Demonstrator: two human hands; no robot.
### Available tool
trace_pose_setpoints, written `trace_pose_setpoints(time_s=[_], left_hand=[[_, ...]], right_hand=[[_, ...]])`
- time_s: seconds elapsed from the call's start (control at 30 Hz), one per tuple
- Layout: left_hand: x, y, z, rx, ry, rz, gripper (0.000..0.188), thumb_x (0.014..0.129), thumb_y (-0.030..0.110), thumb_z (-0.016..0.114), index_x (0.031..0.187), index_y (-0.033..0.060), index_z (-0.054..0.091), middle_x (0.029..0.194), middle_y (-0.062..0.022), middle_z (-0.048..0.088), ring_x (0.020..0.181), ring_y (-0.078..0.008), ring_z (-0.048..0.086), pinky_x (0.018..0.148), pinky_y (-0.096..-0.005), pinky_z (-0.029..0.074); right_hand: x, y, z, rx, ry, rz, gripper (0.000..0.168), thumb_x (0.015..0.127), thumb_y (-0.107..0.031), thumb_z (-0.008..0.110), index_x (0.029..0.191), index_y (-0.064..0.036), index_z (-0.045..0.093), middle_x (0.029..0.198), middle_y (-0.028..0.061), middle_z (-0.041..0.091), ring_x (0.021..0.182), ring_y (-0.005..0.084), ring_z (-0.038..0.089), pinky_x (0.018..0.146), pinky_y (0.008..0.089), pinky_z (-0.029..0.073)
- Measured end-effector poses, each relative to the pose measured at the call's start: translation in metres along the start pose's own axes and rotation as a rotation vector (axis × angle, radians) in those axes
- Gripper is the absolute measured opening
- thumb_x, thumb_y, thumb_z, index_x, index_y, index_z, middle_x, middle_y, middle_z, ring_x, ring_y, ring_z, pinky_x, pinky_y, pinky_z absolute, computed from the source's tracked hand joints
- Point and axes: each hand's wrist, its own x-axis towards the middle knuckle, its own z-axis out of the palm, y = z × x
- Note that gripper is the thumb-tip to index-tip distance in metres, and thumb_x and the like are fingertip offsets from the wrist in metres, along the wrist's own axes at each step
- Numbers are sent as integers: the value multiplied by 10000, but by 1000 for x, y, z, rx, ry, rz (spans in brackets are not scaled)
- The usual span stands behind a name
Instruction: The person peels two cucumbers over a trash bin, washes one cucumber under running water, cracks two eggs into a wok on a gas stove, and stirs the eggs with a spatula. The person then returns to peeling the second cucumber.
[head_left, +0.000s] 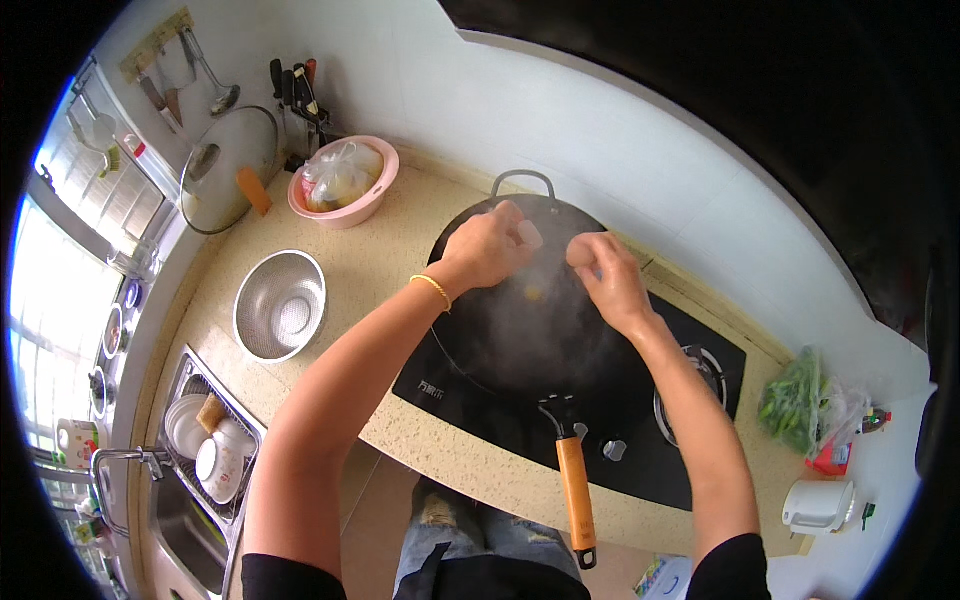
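Steam rises from a black wok (517, 337) on the gas hob. Above its far half, my left hand (487, 244) holds a pale eggshell piece (531, 235). My right hand (611, 281), to its right and apart from it, grips a brownish eggshell piece (579, 251). A small yellow spot, seemingly an egg yolk (533, 293), shows blurred through the steam in the wok. The wok's orange handle (575, 495) points back towards my body. At the far rim stands a metal loop handle (523, 177).
A metal strainer bowl (280, 307) and a pink basin (382, 184) holding bagged food stand left. Further left are a glass lid (247, 142) and a sink (187, 540) with a dish rack. Bagged green vegetables (791, 409) and a white pitcher (817, 506) sit right of the hob (630, 480).
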Motion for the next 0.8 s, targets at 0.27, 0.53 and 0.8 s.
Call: trace_pose_setpoints(time_s=[0.27,0.53,0.8], left_hand=[[-22,44,-8,-586,-194,-322,472,745,376,641,1029,14,536,659,4,496,544,-56,445,435,-183,339],[-42,76,-27,-323,-214,-228,433,761,263,644,1072,-1,498,726,-53,606,544,-64,485,465,-202,402],[-69,81,-69,-806,-94,-268,630,757,416,619,1229,69,388,820,-80,614,521,-92,462,458,-207,368]], right_hand=[[-20,-13,14,984,124,338,345,715,-47,662,1013,-5,493,904,79,590,831,139,559,717,262,454],[-33,-55,8,944,201,193,427,742,-13,641,1127,29,460,904,81,591,809,130,569,719,258,463],[-66,-83,-8,1118,407,196,350,739,-13,634,1068,9,517,932,78,592,852,134,574,775,259,471]])
